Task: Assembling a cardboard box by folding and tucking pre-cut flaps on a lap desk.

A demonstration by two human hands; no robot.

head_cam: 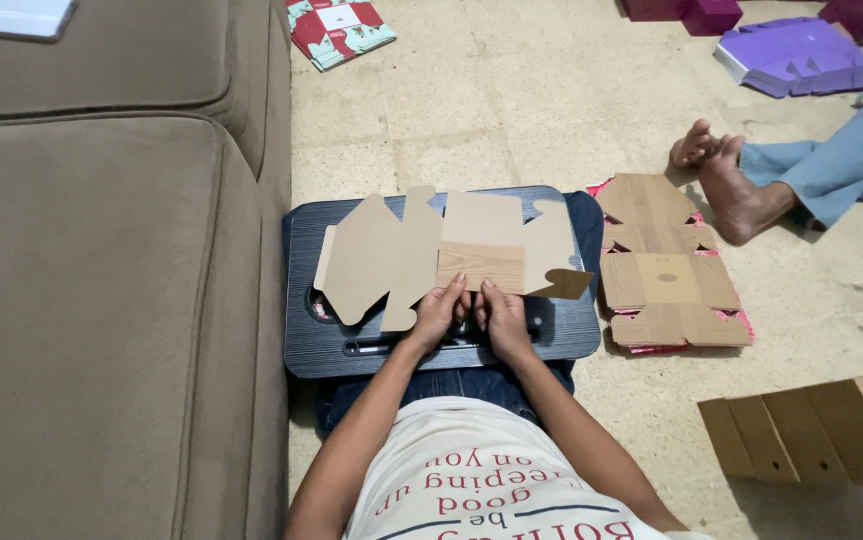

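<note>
A flat die-cut cardboard box blank [391, 255] lies spread on a dark lap tray [341, 350] over my legs. One of its panels, wood-grain printed, is folded toward me [479, 265]. My left hand [438, 312] and my right hand [500, 316] sit side by side at the near edge of that folded panel, fingers curled and pressing on it. The blank's flaps fan out to the left and right of my hands.
A brown sofa [101, 280] runs along my left. To my right, a stack of flat box blanks [666, 270] lies on the tiled floor, and another person's bare feet [726, 180] rest just beyond it. More cardboard [811, 430], purple boxes [796, 55] and red patterned blanks [339, 28] lie around.
</note>
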